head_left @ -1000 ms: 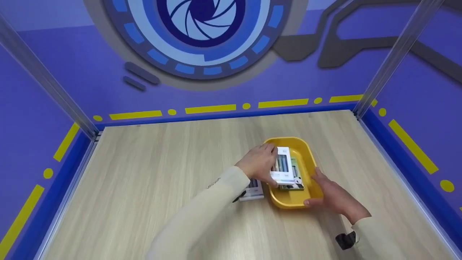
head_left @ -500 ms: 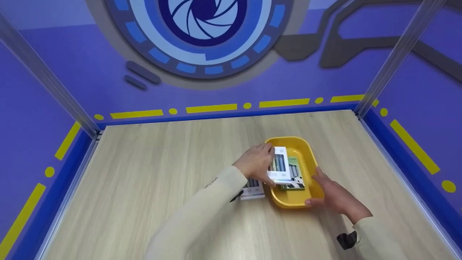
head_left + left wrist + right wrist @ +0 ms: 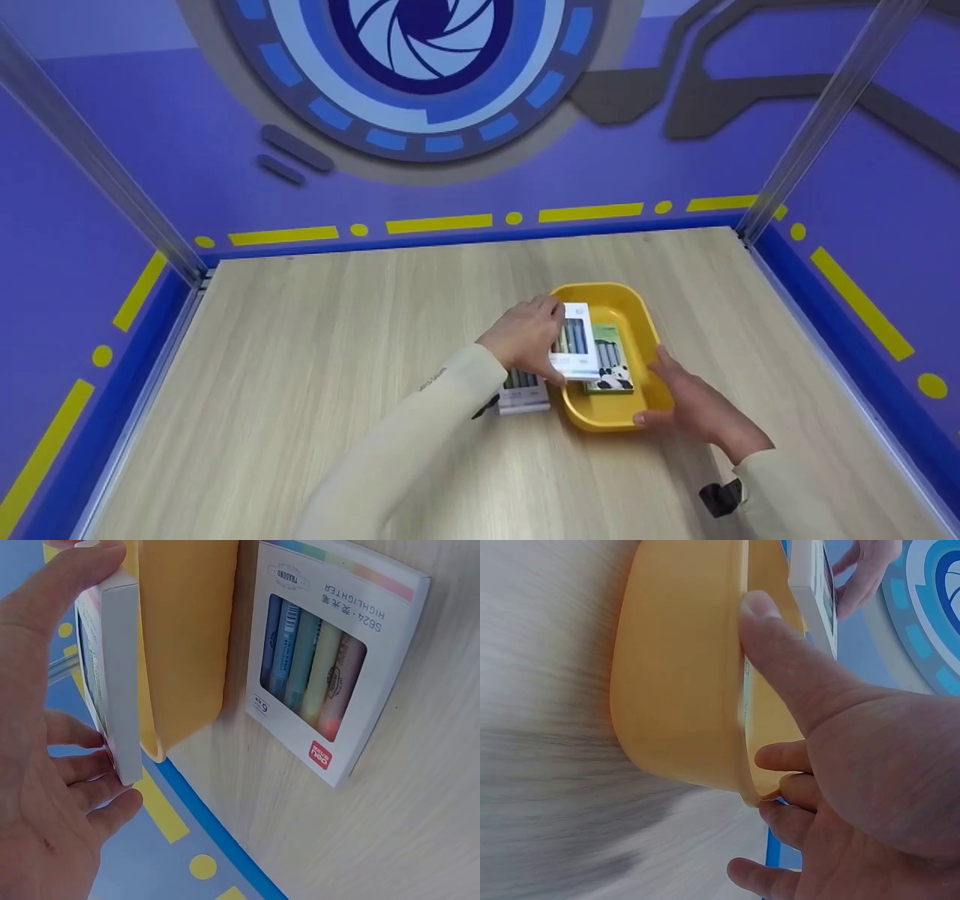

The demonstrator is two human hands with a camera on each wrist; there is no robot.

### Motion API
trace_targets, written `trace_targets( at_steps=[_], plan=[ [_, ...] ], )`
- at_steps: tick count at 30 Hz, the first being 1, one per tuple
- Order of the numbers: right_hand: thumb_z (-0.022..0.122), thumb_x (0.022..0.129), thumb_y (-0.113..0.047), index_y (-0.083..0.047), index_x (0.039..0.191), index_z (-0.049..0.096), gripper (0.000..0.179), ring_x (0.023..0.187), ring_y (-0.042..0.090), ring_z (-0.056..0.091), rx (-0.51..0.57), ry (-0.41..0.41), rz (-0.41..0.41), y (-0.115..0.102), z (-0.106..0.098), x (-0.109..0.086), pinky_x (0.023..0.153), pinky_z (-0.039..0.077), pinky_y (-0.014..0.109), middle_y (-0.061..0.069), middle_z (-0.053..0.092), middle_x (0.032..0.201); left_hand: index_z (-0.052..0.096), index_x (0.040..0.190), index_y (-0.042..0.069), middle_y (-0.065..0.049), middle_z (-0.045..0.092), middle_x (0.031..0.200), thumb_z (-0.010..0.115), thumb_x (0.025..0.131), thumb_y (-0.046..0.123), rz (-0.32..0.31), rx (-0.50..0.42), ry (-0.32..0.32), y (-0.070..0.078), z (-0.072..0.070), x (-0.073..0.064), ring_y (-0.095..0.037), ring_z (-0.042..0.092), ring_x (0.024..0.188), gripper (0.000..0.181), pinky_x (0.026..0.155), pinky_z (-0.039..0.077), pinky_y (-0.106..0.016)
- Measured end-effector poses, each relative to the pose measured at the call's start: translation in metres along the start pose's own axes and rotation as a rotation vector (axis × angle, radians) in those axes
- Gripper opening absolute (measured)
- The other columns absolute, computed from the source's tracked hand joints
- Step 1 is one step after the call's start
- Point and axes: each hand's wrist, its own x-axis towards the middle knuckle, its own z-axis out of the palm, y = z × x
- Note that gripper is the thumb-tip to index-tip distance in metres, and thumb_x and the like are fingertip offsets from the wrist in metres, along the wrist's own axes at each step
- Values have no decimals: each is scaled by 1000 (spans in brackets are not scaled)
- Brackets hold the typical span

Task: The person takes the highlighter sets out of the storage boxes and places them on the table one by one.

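Observation:
A white highlighter box with a clear window is gripped by my left hand, thumb and fingers at its edges. It is held over the left side of a yellow plastic bin. Inside the bin lies a green box with a panda picture, partly covered by the white box. My right hand holds the bin's right rim; in the right wrist view its thumb and fingers touch the rim. A second highlighter box lies on the table left of the bin, partly under my left wrist in the head view.
The wooden table carries the bin and the second box. Blue panels with yellow marks stand around its back and sides. Metal posts rise at the back corners.
My left hand has shifted a little to the left with the highlighter box, so more of the panda box shows. The right hand and the bin stay in place.

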Motion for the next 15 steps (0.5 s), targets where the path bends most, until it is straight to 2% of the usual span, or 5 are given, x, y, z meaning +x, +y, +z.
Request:
trace_targets(
  at_steps=[6, 15],
  plan=[
    [78, 73, -50, 0, 149, 30, 103, 143, 49, 18, 9, -6, 10, -2, 2, 0, 113, 21, 65, 25, 5, 161, 30, 150, 5, -6, 41, 143, 70, 66, 74, 11, 14, 8, -4, 1, -2, -17, 42, 121, 116, 115, 36, -31],
    [76, 69, -58, -4, 152, 26, 111, 144, 48, 16, 20, -11, 44, -1, 1, 2, 112, 19, 66, 22, 5, 162, 30, 149, 5, -7, 41, 143, 70, 65, 75, 12, -4, 10, -6, 2, -5, -16, 42, 120, 117, 115, 36, -32]
  ],
)
